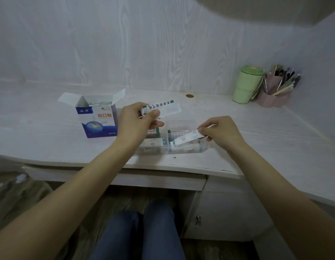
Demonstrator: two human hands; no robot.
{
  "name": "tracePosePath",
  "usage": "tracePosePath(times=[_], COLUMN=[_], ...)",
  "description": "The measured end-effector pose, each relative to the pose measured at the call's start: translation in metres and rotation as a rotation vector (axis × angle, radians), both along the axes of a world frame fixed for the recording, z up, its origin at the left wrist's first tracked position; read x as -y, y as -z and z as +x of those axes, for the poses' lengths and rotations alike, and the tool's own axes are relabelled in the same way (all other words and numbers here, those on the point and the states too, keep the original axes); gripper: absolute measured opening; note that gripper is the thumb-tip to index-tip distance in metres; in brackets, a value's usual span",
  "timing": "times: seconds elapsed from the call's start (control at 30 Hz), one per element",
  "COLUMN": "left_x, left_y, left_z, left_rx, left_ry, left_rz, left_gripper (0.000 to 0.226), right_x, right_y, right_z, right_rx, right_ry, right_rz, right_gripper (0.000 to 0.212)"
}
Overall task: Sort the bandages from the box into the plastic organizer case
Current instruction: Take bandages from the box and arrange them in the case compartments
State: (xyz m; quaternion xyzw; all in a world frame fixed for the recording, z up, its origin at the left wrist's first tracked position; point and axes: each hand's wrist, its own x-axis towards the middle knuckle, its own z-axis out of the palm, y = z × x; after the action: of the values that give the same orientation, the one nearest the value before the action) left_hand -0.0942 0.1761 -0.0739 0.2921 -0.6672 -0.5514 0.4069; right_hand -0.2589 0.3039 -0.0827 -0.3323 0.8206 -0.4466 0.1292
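Your left hand [133, 121] fingers pinch a bandage stack [160, 109] mid-frame; your right hand [220, 131] fingers pinch one bandage [185, 137] over the case [204, 148]. The box [99, 119] reads "创口贴".

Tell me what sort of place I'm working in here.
Probably a home study desk: a white wood-grain desk with a drawer underneath, a pink pen holder full of pens, and a green tumbler against the wall.

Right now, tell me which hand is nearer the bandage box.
Left. The left hand, gripping a stack of bandages, hangs just right of the bandage box. The right hand, pinching a single bandage, is farther right, over the organizer case.
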Motion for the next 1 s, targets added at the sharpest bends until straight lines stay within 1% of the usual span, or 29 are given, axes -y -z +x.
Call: tracePosePath(times=[0.07, 0.27, 0.37, 0.47, 0.57, 0.7, 0.83, 1.0], left_x=[-0.001, 0.0, 0.002, 0.002, 0.003, 0.004, 0.004, 0.001], left_y=[0.001, 0.002, 0.003, 0.004, 0.003, 0.0, 0.0, -0.001], left_z=[0.002, 0.005, 0.005, 0.005, 0.007, 0.009, 0.008, 0.006], left_rx=[0.005, 0.028, 0.037, 0.034, 0.032, 0.045, 0.056, 0.048], left_ry=[0.003, 0.024, 0.026, 0.038, 0.053, 0.055, 0.052, 0.064], left_rz=[-0.003, -0.021, -0.024, -0.026, -0.021, -0.032, -0.028, -0.03], left_gripper=[0.003, 0.009, 0.008, 0.006, 0.005, 0.001, 0.005, 0.003], right_x=[0.003, 0.01, 0.014, 0.016, 0.017, 0.02, 0.024, 0.03], right_y=[0.001, 0.002, 0.002, 0.003, 0.001, 0.001, 0.002, 0.004], right_z=[0.002, 0.008, 0.007, 0.007, 0.01, 0.013, 0.013, 0.014], right_rx=[-0.077, -0.211, -0.297, -0.376, -0.448, -0.482, -0.521, -0.502], right_ry=[-0.012, -0.034, -0.064, -0.117, -0.164, -0.168, -0.186, -0.232], right_rz=[0.044, 0.145, 0.221, 0.295, 0.369, 0.414, 0.456, 0.456], right_gripper=[0.008, 0.007, 0.011, 0.007, 0.01, 0.006, 0.005, 0.012])
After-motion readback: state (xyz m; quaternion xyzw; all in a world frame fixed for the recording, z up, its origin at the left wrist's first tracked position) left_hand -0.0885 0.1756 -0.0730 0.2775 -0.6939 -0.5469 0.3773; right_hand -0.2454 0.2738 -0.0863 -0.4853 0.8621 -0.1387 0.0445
